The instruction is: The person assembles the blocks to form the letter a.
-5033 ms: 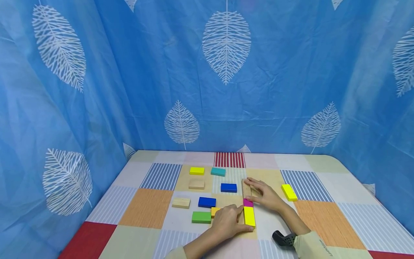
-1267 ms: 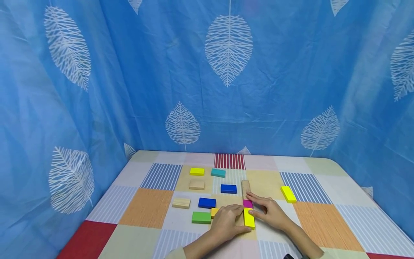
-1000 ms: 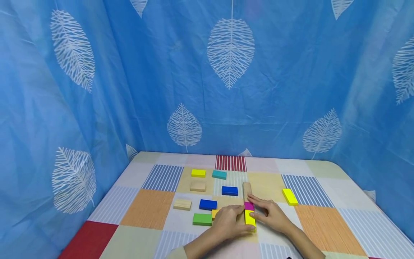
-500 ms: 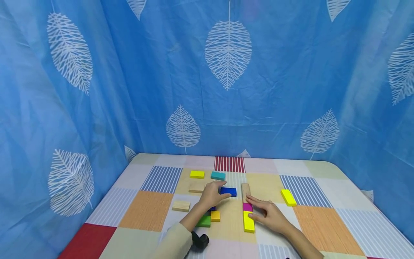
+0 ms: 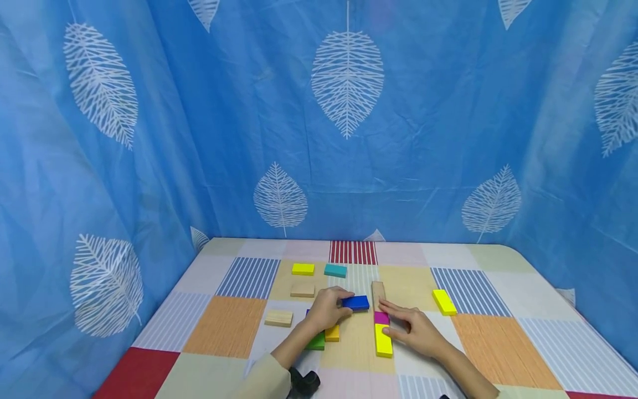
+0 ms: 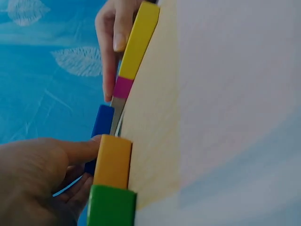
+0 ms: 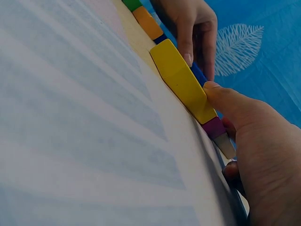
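The left hand (image 5: 329, 307) reaches in from the near left—forearm slanting toward the far right, thumb on the near side and fingers on the far side—and pinches the left end of a blue block (image 5: 356, 303). The right hand (image 5: 416, 333) comes from the near right, fingers extended rather than clamped, resting along the right side of a row just to the right of the blue block. Its thumb touches a yellow block (image 5: 383, 342); its fingertips lie beside the far stretch. The hands are apart from each other.

The row runs near to far: smooth, glossy yellow block, short magenta block (image 5: 381, 317), then a long, pale wooden block (image 5: 377, 290), all flat and end to end. Near the left forearm sit an orange block (image 5: 332, 333) and a green block (image 5: 316, 341), rectangular with crisp edges. Farther left, a bare wooden slab (image 5: 279, 318) shows striped grain. The desk (image 5: 359, 346) wears a patchwork print; behind hangs a creased blue curtain (image 5: 239, 111) with white leaves.
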Demonstrator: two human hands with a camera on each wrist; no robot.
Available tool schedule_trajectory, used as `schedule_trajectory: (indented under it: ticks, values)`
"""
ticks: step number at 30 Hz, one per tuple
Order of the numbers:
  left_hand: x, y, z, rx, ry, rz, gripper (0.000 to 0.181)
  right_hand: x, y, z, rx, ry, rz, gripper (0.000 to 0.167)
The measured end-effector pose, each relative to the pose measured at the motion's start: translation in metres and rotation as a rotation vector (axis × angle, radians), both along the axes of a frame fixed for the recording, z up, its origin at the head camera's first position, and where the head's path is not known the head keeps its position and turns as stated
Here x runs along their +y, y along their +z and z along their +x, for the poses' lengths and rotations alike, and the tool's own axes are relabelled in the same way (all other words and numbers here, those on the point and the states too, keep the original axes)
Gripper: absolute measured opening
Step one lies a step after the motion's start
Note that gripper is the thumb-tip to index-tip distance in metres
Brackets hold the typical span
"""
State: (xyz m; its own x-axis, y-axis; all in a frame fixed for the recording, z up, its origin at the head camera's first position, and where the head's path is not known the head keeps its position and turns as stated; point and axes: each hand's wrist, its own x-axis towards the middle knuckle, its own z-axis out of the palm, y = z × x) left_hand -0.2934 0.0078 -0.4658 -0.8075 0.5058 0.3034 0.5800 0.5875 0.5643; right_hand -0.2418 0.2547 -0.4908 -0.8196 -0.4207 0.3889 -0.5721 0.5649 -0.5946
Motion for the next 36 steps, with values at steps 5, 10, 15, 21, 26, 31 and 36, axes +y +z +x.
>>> schedule_trajectory:
  ticks: [5, 10, 15, 21, 26, 31, 36]
  values:
    - [-0.001, 0.001, 0.012, -0.042, -0.032, -0.027, 0.034, 0.000, -0.001, 0.001, 0.001, -0.016, 0.010, 0.052]
    - [-0.001, -0.001, 0.017, -0.076, -0.037, -0.055, 0.034, 0.001, -0.001, 0.001, -0.009, -0.012, 0.015, 0.053]
    - [0.000, -0.001, 0.018, -0.073, -0.080, -0.047, 0.034, 0.001, -0.001, 0.001, -0.023, -0.010, 0.013, 0.053]
    - [0.001, -0.002, 0.018, -0.063, -0.093, -0.054, 0.034, 0.001, -0.001, 0.001, -0.037, -0.023, 0.011, 0.054]
    - [0.001, -0.001, 0.018, -0.053, -0.097, -0.064, 0.034, 0.001, 0.000, 0.001, -0.049, -0.029, 0.016, 0.054]
    - [0.001, -0.001, 0.018, -0.048, -0.100, -0.059, 0.034, 0.001, 0.001, 0.001, -0.056, -0.030, 0.019, 0.054]
    - [0.001, -0.002, 0.019, -0.051, -0.094, -0.061, 0.034, 0.001, 0.000, 0.001, -0.060, -0.039, 0.028, 0.054]
